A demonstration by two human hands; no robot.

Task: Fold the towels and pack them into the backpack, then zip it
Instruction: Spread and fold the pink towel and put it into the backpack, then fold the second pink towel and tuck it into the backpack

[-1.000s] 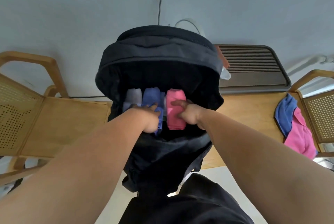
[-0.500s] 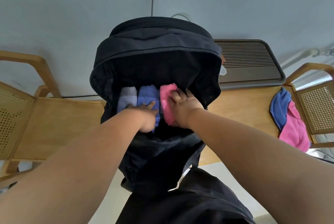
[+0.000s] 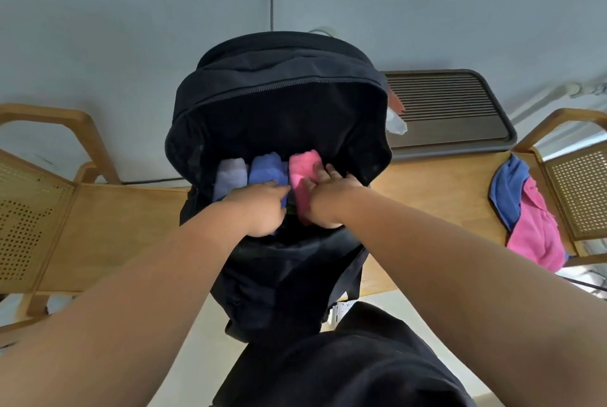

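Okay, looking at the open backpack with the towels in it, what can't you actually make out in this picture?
Head view only:
- Lower ends of the lavender towel, blue towel and pink towel: covered by the left hand and right hand.
- Depth of the backpack: interior too dark.
- Zipper pull: not visible.
- Loose blue and pink cloths: bunched, count unclear.

The lower ends of the grey towel [image 3: 230, 176] and blue towel [image 3: 266, 170] are covered by the left hand [image 3: 259, 212]. The near part of the pink towel [image 3: 303, 173] is hidden under the right hand [image 3: 323, 201]. The depth of the backpack [image 3: 279, 104] is lost in shadow. Both arms are cut off by the picture's edges.
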